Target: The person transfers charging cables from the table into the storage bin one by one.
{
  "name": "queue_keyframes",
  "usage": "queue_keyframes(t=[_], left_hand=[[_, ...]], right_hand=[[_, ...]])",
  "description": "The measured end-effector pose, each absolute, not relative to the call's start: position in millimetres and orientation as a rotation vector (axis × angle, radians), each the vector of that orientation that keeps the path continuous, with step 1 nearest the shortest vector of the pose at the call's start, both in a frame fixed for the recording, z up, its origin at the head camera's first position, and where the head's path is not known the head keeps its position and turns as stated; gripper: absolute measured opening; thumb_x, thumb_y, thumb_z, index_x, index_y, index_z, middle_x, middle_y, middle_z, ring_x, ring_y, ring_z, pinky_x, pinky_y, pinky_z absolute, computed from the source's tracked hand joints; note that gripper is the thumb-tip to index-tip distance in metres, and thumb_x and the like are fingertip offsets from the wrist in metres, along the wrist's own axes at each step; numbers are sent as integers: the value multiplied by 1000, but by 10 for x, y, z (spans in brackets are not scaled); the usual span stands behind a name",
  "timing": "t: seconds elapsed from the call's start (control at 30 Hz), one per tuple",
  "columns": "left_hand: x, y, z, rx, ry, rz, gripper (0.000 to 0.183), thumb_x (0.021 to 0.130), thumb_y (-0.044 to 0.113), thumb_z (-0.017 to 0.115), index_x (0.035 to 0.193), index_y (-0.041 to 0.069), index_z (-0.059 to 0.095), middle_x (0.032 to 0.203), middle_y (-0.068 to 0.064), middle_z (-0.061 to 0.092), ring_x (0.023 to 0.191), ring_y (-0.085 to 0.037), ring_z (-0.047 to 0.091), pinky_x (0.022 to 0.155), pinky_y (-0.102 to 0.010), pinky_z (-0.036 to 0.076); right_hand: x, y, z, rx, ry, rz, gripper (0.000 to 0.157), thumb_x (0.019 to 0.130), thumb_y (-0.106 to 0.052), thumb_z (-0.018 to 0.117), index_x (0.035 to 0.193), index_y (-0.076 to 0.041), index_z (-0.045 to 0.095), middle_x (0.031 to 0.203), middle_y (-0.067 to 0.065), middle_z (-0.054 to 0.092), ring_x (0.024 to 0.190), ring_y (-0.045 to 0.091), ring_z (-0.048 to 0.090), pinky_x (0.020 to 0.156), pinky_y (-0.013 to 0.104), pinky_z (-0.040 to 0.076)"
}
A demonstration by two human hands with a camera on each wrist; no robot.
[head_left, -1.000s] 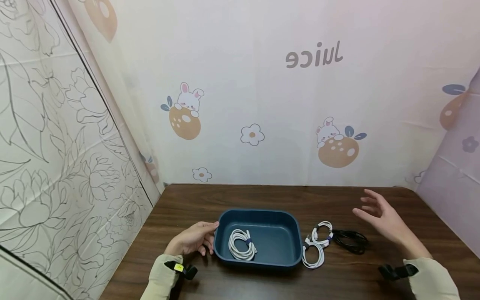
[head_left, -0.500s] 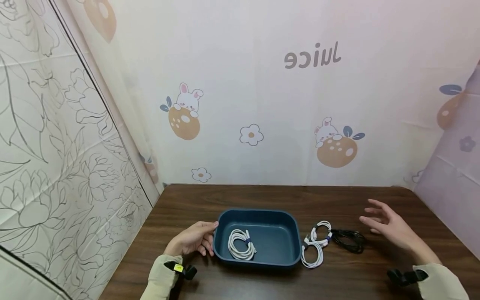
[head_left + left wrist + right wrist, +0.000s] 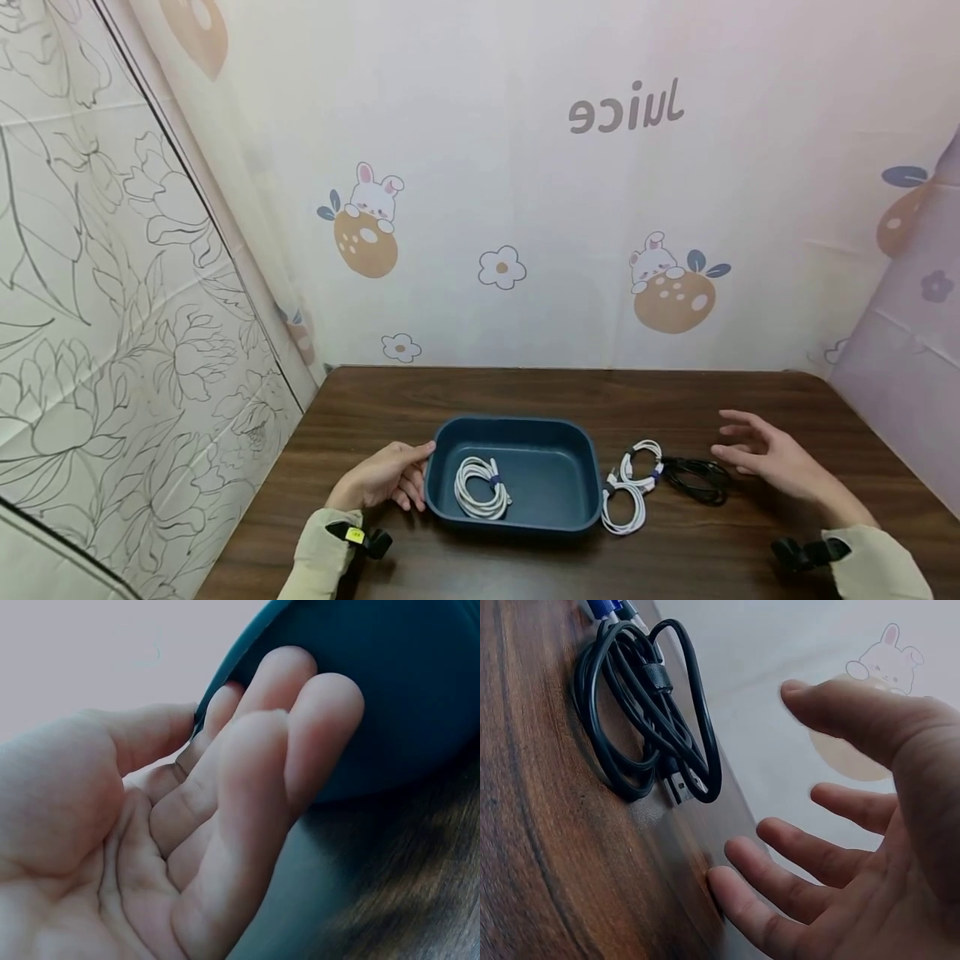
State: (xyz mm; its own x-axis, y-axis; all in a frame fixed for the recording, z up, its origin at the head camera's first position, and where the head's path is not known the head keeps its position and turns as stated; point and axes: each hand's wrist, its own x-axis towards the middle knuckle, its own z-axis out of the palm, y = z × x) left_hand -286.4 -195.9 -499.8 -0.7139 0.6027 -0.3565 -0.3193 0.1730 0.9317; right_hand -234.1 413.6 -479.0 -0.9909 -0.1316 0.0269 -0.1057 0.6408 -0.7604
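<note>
In the head view, a dark blue rectangular bin stands on the table with a coiled white cable inside at its left. My left hand grips the bin's left side, thumb at the rim and the other fingers by the outer wall, as the left wrist view shows. Just right of the bin lie two coiled white cables. Beside them is a coiled black USB cable, bound with a strap. My right hand hovers to the right of that black cable, fingers spread and holding nothing.
The dark wood table reaches back to a light patterned curtain. Another curtain with flower outlines runs along the left side. Black straps with small devices sit on both wrists.
My right hand has come down and closer to the table, going slightly right and then a little back left toward the black cable. The left hand and the bin look unmoved.
</note>
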Motion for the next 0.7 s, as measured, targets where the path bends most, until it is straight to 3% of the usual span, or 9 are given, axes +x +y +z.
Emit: queue_keyframes(t=[0.23,0.7], left_hand=[[-2864,-1961,-5005,278,1698,1651,53,107,49,48,82,8,68,63,-1,70,57,-13,71,50,-23,57],[-2872,-1962,-4996,270,1677,1668,51,108,47,47,81,8,67,61,-1,70,56,-13,71,51,-24,58]], right_hand=[[-2346,4176,-4850,-330,2817,-1317,59,99,-15,70,143,12,43,126,29,61,84,5,69,67,30,60],[-2345,4150,-4830,-414,2814,-1190,43,96,-16,72,131,7,61,119,22,70,92,-4,65,73,19,53]])
